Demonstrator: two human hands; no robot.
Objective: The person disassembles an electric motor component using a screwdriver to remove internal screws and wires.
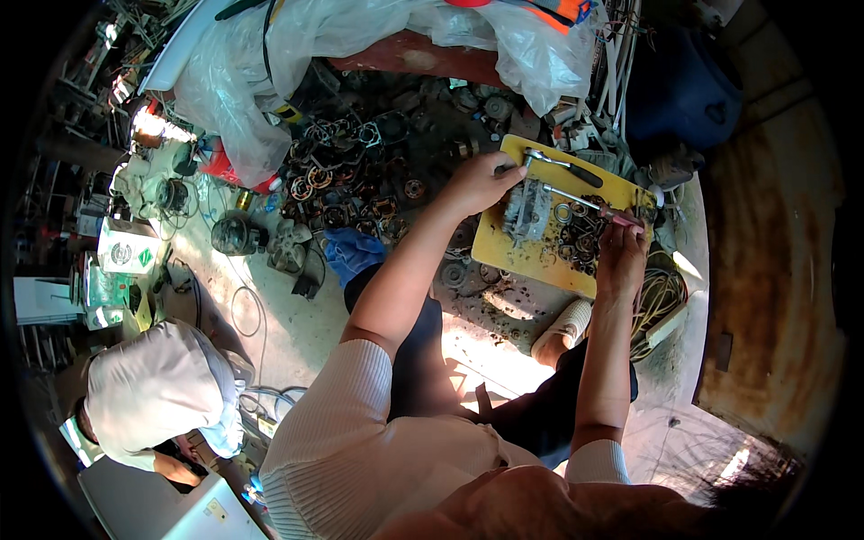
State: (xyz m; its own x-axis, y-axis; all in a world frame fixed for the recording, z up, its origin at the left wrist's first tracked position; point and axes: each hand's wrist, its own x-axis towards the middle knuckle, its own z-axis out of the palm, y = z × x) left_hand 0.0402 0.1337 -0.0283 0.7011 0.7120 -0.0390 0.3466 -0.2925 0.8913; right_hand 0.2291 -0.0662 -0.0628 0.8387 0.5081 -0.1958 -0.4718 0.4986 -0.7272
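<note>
A yellow board (495, 236) lies in front of me, with a grey metal block (529, 211) on its left half. My right hand (623, 259) is closed on the reddish handle of a screwdriver (576, 198), whose shaft points left to the block. At the block's far end, my left hand (489, 182) has its fingers bent together beside the head of a ratchet wrench (576, 171) with a dark handle. Whatever those fingers pinch is hidden. Several dark metal rings (576, 241) are heaped on the board near my right hand.
Greasy metal parts (360, 171) cover the floor beyond and left of the board. Clear plastic sheeting (234, 99) drapes at the back. A dark blue barrel (679, 90) stands far right, coiled cable (661, 301) nearer. Another person (157, 387) bends over a white cabinet (180, 508) at lower left.
</note>
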